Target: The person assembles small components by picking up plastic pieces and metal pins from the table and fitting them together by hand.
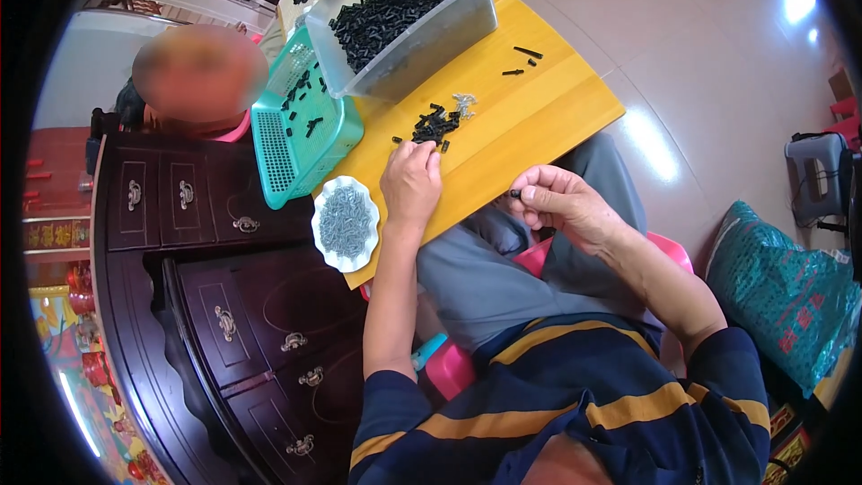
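Note:
My left hand (412,181) rests at the near edge of a small pile of black plastic pieces (433,126) on the yellow wooden table. Its fingers are curled down and drawn together, and whatever lies under the fingertips is hidden. Beside the pile is a little heap of clear or silvery small parts (464,104). My right hand (566,205) hovers over my lap by the table edge, pinching a small black plastic piece (514,193) between thumb and fingers. Left of my left forearm stands a white scalloped dish (319,247) filled with many small grey metallic-looking parts.
A clear plastic bin (404,63) heaped with black pieces stands at the far side, next to a green perforated basket (301,181) holding several more. Several loose black pieces (528,53) lie far right on the table. A dark wooden cabinet (144,216) stands at left, a teal bag (781,296) right.

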### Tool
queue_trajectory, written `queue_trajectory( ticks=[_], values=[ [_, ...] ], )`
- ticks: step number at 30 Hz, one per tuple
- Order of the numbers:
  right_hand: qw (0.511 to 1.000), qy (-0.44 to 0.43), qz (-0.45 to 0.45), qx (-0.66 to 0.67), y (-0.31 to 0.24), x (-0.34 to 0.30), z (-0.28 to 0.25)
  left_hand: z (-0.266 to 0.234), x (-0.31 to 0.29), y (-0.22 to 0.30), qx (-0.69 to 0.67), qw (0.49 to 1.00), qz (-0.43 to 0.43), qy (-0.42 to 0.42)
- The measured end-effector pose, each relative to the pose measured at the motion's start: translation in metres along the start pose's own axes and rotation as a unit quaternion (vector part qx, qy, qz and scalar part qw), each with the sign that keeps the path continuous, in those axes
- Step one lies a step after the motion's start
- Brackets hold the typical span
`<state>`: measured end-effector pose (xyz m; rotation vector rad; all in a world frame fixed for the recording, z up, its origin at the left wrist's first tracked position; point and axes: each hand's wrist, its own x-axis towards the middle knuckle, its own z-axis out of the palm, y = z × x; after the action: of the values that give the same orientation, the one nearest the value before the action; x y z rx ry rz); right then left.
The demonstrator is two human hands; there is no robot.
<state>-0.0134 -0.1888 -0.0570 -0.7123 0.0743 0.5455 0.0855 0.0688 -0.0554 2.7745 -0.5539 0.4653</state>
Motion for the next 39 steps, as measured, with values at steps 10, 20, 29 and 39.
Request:
queue_trajectory(
  ticks=[10, 20, 29, 39],
  values=[
    [1.0, -0.006, -0.002, 0.004, 0.001, 0.0, -0.001, 0.004, 0.014, 0.0, 0.022, 1.0, -0.011, 0.001],
    [1.0, -0.001, 0.009, 0.001, -0.002, -0.001, 0.001, 0.012, 0.025, 0.003, 0.016, 0.997, -0.079, -0.014],
    [1.0, 0.001, 0.013, -0.002, 0.002, -0.001, 0.0, 0.011, 0.031, 0.007, 0.006, 0.994, -0.101, -0.032],
    [1.0, 0.001, 0.014, -0.002, 0.001, -0.001, 0.002, 0.016, 0.034, 0.005, 0.022, 0.993, -0.106, -0.051]
  ],
)
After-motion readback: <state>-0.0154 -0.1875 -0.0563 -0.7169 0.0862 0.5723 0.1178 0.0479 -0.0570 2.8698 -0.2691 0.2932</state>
